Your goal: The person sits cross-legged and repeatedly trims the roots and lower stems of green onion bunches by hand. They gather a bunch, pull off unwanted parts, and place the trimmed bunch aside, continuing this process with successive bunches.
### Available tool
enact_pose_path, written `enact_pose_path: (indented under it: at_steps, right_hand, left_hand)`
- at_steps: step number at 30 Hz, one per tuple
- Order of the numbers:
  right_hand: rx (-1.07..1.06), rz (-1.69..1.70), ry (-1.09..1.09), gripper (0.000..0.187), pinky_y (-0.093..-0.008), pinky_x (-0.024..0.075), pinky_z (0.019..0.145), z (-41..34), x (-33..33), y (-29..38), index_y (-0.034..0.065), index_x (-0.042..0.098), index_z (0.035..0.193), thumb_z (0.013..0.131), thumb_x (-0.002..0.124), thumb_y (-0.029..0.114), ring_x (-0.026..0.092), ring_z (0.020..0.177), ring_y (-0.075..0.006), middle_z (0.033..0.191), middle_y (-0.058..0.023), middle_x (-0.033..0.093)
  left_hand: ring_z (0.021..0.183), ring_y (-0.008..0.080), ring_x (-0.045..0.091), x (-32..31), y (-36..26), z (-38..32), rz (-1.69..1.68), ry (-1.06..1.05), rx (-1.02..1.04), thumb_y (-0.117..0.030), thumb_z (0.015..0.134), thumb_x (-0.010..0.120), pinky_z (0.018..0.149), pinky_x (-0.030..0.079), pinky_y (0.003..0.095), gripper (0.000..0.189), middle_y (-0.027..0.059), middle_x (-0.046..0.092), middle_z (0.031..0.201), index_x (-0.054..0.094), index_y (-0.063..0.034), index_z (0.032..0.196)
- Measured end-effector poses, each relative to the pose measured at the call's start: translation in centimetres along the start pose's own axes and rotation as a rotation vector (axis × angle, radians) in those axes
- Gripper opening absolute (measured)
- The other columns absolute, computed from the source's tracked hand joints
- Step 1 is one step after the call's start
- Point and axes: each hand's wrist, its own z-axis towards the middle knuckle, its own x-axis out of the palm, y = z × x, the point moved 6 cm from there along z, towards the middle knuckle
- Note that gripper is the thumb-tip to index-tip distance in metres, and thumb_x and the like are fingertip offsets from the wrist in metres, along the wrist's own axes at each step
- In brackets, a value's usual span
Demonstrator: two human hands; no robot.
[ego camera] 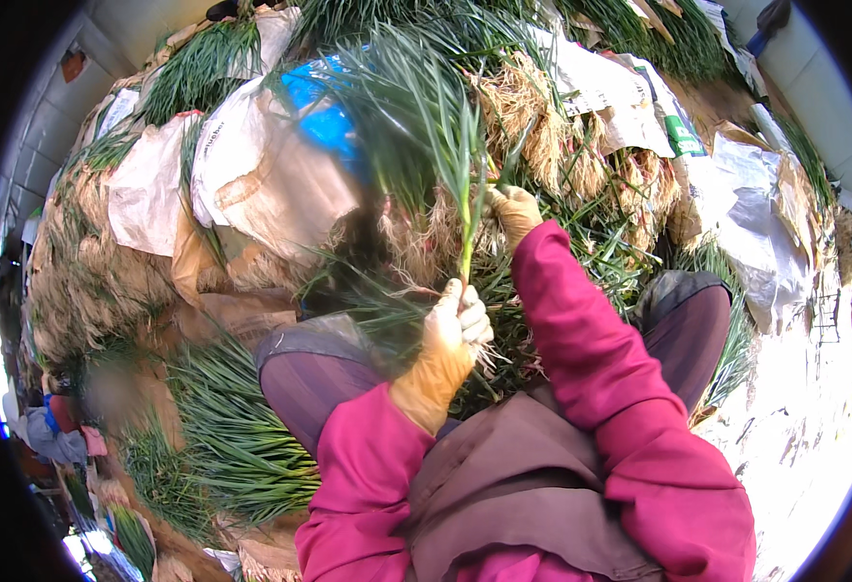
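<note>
In the head view my left hand, in a yellowish rubber glove, is closed around the root end of a green onion plant. The plant stands upright from the fist, its long leaves reaching up, and pale roots stick out below the fingers. My right hand, gloved too, is up and to the right with curled fingers at a green leaf beside the plant; its grip is partly hidden. Just beyond the hands lie more green onions with reddish bulbs and tangled roots. Loose green leaves cover the ground between my knees.
Piled onion bunches with dry roots lie at the left, partly under white woven sacks. A blue plastic bag lies ahead. Another leafy bunch is beside my left knee. Clear plastic sheeting lies at the right. A person is at the far left.
</note>
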Motion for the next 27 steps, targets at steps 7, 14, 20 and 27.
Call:
enact_pose_path:
  at_steps: [7,14,20,27]
  right_hand:
    - [0.186,-0.23,0.309,0.02,-0.0238,0.048,0.055,-0.3,-5.6,4.6,-0.001,0.058,0.089,0.075,0.066,0.009,0.059,0.061,-0.0138,0.073,-0.0104,0.063]
    - [0.351,-0.378,0.48,0.02,-0.0211,0.043,0.055,-6.4,-4.9,1.3,0.0013,0.058,0.083,0.08,0.063,0.02,0.055,0.06,-0.0093,0.07,-0.0034,0.061]
    - [0.136,-0.475,0.349,0.026,-0.0252,0.0443,0.07,-5.3,-4.8,1.5,-0.0016,0.058,0.097,0.082,0.062,0.02,0.055,0.077,-0.0125,0.081,-0.0052,0.062]
    - [-0.055,-1.25,0.282,0.044,-0.0382,0.0423,0.083,-5.8,-4.9,5.9,-0.0007,0.053,0.111,0.083,0.054,0.033,0.054,0.099,-0.0327,0.111,-0.0212,0.054]
  left_hand:
    - [0.062,0.0152,0.048,1.8,-3.3,-0.2,-0.108,0.319,0.379,-0.02,0.091,0.043,0.061,0.041,0.0291,0.03,0.0046,0.051,0.077,0.046,-0.0054,0.117]
    - [0.058,0.0128,0.05,-0.5,-0.8,3.8,0.158,0.038,0.219,-0.016,0.086,0.052,0.051,0.04,0.0259,0.018,0.0067,0.058,0.082,0.054,-0.0032,0.099]
    - [0.046,0.0076,0.046,0.2,0.5,4.5,0.215,0.027,0.147,-0.008,0.085,0.053,0.037,0.034,0.0172,0.01,0.0106,0.061,0.078,0.056,-0.0025,0.092]
    - [0.043,0.0067,0.045,0.3,1.3,3.9,0.282,0.0,0.172,-0.005,0.083,0.054,0.037,0.033,0.016,0.011,0.0117,0.063,0.077,0.058,-0.0037,0.094]
